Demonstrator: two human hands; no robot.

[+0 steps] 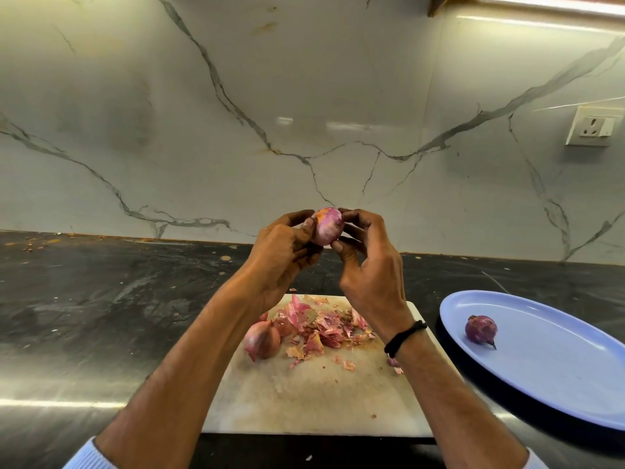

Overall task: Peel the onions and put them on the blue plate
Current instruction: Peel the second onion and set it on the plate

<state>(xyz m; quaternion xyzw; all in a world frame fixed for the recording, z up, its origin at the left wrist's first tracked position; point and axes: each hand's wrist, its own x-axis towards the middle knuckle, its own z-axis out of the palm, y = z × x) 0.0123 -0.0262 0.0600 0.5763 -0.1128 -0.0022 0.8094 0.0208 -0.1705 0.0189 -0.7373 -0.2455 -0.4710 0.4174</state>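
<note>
I hold one onion [326, 226] up in the air between my two hands, above the far end of the white board [304, 401]. My left hand [280, 255] curls its fingers round the left side of it. My right hand [368, 265] pinches the right side with thumb and fingertips. So both hands are close together, tight on the same onion. Under my hands a heap of onion skins [324, 328] lies on the board. A pink onion [262, 340] with its skin on sits at the left edge of the heap. The blue plate [558, 367] is on the dark counter [101, 316] to my right, just beside the board. One purple onion [481, 329] lies on it, well apart from my hands
</note>
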